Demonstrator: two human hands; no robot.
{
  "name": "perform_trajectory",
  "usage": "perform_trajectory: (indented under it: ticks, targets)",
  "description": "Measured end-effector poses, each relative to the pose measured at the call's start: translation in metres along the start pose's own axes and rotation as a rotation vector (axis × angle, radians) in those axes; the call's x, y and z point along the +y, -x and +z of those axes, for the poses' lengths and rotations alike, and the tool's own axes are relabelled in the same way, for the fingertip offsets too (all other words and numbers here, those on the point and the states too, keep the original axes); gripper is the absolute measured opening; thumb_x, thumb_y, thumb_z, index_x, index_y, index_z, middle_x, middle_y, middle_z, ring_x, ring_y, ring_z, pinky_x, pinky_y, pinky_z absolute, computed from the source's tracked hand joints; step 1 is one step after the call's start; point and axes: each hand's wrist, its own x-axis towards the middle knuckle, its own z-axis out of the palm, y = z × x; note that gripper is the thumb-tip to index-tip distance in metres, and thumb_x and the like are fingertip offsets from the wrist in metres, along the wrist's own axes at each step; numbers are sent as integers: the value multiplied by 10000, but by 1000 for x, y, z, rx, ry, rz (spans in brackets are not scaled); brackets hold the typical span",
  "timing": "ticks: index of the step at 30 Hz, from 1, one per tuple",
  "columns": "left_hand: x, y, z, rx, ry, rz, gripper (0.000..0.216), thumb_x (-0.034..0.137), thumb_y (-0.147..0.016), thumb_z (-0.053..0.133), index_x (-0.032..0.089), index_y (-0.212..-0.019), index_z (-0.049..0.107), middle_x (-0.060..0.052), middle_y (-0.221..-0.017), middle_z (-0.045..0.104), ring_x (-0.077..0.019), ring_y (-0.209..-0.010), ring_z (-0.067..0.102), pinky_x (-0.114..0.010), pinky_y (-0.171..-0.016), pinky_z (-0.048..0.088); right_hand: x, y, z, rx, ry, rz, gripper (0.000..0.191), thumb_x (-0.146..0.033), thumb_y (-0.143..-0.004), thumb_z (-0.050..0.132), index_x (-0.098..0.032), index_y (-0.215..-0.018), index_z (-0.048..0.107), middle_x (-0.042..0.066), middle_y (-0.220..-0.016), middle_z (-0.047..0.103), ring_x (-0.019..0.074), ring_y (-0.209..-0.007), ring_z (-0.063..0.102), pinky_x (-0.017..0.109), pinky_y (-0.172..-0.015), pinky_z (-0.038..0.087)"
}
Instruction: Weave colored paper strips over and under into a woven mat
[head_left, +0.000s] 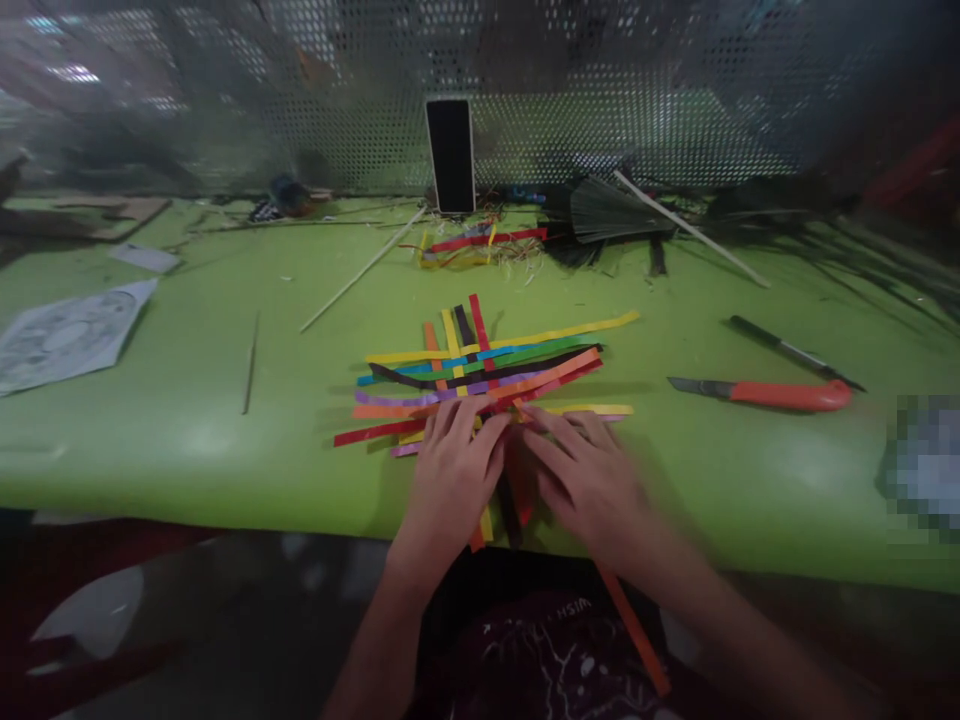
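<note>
Several coloured strips (pixel 450 368) lie crossed over and under one another in a loose weave on the green tabletop. My left hand (pixel 457 465) rests on the near part of the weave, its fingers laid along the strips and its thumb towards the middle. Beside it, my right hand (pixel 581 465) has its fingertips close together at an orange strip (pixel 630 630), whose long end hangs below the table edge past my right wrist. The exact grip is partly hidden by the fingers. Loose strip ends stick out between and below both hands.
A red-handled knife (pixel 787 394) and a dark pen-like tool (pixel 795 355) lie to the right. A phone (pixel 451 155) stands upright at the back, near strip scraps (pixel 480 243) and thin sticks (pixel 364 270). A printed sheet (pixel 71 335) lies left.
</note>
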Motion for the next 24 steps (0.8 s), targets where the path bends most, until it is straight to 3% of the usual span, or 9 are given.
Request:
perform_trajectory:
  ticks: [14, 24]
  targets:
    - [-1, 2, 4, -11, -22, 7, 193, 143, -1019, 573, 168, -1178, 680, -116, -1298, 687, -321, -1198, 572, -528, -1004, 515, 1, -2, 0, 26, 38, 3, 379, -142, -1005, 526, -210, -1348, 670, 57, -1313, 736, 280, -1052, 609, 464, -921, 517]
    - [-2, 1, 4, -4, -4, 18, 177, 147, -1019, 585, 172, -1165, 681, -95, -1274, 706, -306, -1186, 590, -498, -989, 502, 0, 1, 2, 57, 112, 66, 351, -168, -1003, 546, -158, -1334, 665, 113, -1271, 722, 306, -1070, 591, 470, -930, 528]
